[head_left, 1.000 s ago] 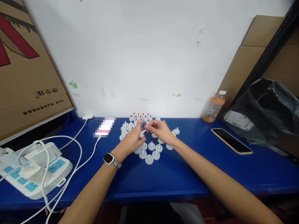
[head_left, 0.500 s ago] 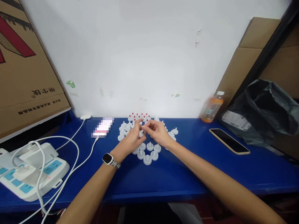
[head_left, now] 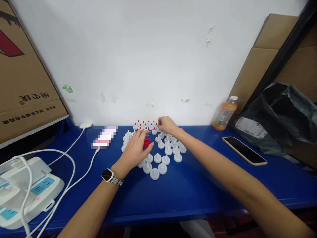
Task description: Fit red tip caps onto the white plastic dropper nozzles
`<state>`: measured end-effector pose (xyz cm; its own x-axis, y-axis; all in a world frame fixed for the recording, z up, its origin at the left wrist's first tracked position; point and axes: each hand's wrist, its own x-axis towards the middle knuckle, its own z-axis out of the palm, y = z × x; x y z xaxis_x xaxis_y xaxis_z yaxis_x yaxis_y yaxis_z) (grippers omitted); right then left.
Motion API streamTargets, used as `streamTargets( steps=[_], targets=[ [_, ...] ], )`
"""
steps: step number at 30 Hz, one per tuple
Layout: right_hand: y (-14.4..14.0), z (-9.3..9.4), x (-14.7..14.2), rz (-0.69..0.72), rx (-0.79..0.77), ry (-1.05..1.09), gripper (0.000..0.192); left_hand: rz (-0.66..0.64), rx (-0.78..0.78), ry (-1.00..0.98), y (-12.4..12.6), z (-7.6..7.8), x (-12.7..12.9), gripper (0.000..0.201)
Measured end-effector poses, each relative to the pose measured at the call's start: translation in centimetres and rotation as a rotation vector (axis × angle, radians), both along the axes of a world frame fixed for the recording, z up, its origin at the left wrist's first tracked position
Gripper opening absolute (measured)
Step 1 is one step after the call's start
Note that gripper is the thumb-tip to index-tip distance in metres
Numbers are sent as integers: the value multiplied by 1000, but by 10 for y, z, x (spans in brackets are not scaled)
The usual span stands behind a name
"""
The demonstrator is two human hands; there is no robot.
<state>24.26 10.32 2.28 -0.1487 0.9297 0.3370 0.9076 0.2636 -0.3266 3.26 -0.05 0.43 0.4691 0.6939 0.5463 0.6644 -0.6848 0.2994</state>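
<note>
My left hand [head_left: 136, 145] is open, its fingers bent and spread around a small pile of red tip caps [head_left: 147, 142], with nothing visible in its grasp. At the back, my right hand [head_left: 167, 125] is closed, its fingertips pinched at a white nozzle cap [head_left: 158, 130] that they partly hide. Beside it, against the wall, stand several white nozzle caps with red tips [head_left: 145, 126]. Bare white nozzle caps [head_left: 168, 150] stand upright to the right of the pile. More of them form a loose V in front [head_left: 155, 174], and others are partly covered by my left hand.
A white power strip [head_left: 37, 195] with looping cables lies at left, near a blurred-out phone-like item [head_left: 105, 137]. On the right are a phone [head_left: 244, 150], an orange drink bottle [head_left: 225, 114] and a dark plastic bag [head_left: 277, 115]. Cardboard boxes flank the blue table [head_left: 198, 185].
My hands have parted. The right hand moved back toward the red-tipped caps; the left opened and shifted slightly left, uncovering the red pile. The view has shifted a little.
</note>
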Motion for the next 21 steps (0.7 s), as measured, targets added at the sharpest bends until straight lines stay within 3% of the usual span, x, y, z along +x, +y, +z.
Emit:
streamTargets(
  steps=[8,17,21],
  targets=[
    [4,8,-11,-51,-34,-122,14,97,-148,58,6,-1,-11,24],
    [11,-12,-16,-45,-91,-5,17,58,-170,63,6,-1,-10,24],
    [-5,-12,-9,-21,-34,22,22,53,-148,64,7,-2,-10,25]
  ],
)
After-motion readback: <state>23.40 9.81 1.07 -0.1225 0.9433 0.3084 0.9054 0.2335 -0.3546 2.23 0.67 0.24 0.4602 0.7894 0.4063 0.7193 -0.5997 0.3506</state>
